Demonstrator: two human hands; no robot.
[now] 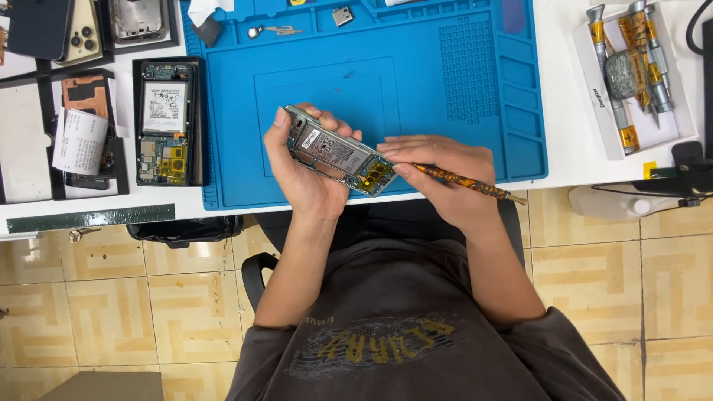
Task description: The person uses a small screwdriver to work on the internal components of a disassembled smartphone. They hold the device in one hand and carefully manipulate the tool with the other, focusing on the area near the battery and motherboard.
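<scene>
Between the hands above the blue mat [460, 126], the left hand [301, 167] clamps the opened phone [338, 152] while the right hand [442, 174], closed on the screwdriver [464, 182], should likely keep its tip square and pressure light.

The opened phone [338, 157] sits above the near edge of the work mat [460, 89], left hand [301, 174] on its left, right hand [438, 174] with the screwdriver [464, 183] on its right. Another opened phone [165, 122] lies just left of the mat; a box of screwdrivers [631, 74] lies well right.

Dark grey-brown sweatshirt, sleeves pushed up, with what seems a yellow printed chest design.
</scene>
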